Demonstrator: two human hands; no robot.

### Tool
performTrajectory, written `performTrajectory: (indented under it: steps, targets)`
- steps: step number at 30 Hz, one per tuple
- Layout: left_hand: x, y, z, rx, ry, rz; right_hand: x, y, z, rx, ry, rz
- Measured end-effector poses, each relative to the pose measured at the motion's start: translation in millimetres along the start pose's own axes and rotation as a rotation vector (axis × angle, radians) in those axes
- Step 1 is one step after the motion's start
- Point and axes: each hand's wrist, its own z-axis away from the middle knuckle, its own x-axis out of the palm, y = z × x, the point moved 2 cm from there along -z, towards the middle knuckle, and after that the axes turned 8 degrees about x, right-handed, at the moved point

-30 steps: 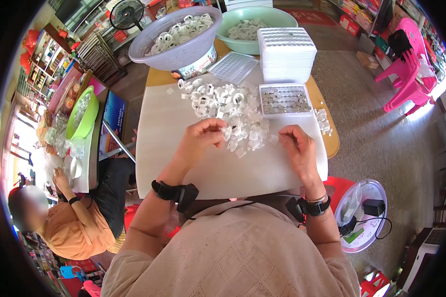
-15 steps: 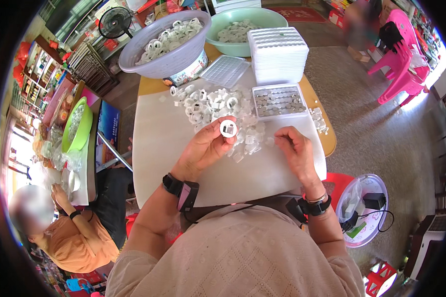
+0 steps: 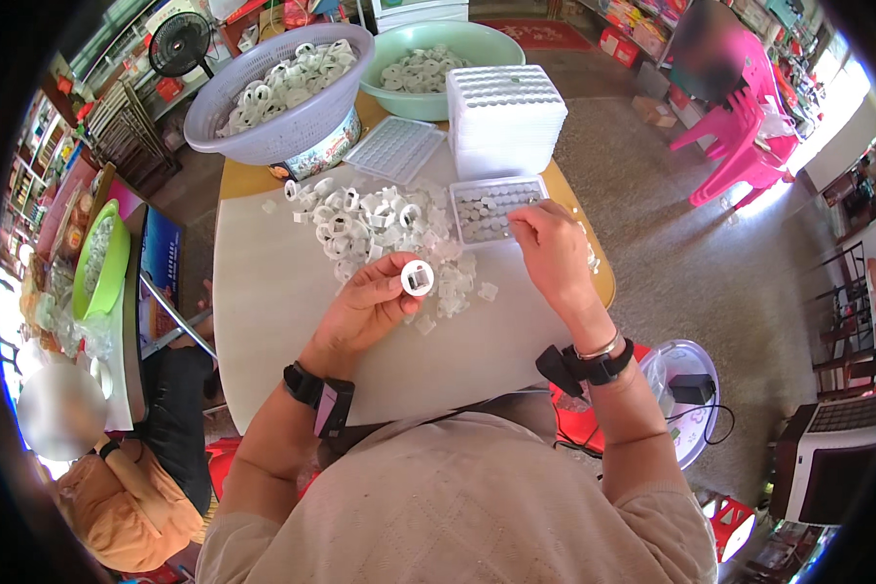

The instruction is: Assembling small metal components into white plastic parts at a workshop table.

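Between the thumb and fingers of my left hand is a small round white plastic part, its open face with a square slot turned up. My right hand reaches over the near right corner of a shallow clear tray filled with small round greyish discs. Its fingertips are pinched together; whether a disc is between them is hidden. Left of the tray lies a loose heap of white plastic ring parts. Small clear plastic pieces spread from its near side, close to my left hand.
A stack of white trays stands behind the filled tray, beside an empty clear tray. Farther back are a lavender basket and a green basin, both holding white parts. Another person sits at the left by a lime-green basin.
My right hand has moved forward from the bare tabletop to the tray of discs. My left hand still holds the white part, slightly turned. The whole view has shifted a little.
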Motion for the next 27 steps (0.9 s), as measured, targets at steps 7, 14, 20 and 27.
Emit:
performTrajectory:
  steps: [7, 14, 20, 27]
  targets:
    - [6.7, 2.5, 3.6, -0.017, -0.001, -0.017, 7.1, 1.9, -0.5, -0.006, -0.144, 0.205]
    - [8.7, 4.4, 4.8, -0.022, -0.020, -0.019, 0.3, -6.7, 13.4, 0.122, -0.217, -0.112]
    - [14.1, 3.6, 5.5, -0.080, 0.043, -0.042, 7.2, -3.7, 45.1, -0.113, -0.132, 0.142]
    - [10.0, 1.1, 4.1, -0.087, -0.050, -0.068, 0.8, -50.2, 43.6, 0.018, -0.208, -0.289]
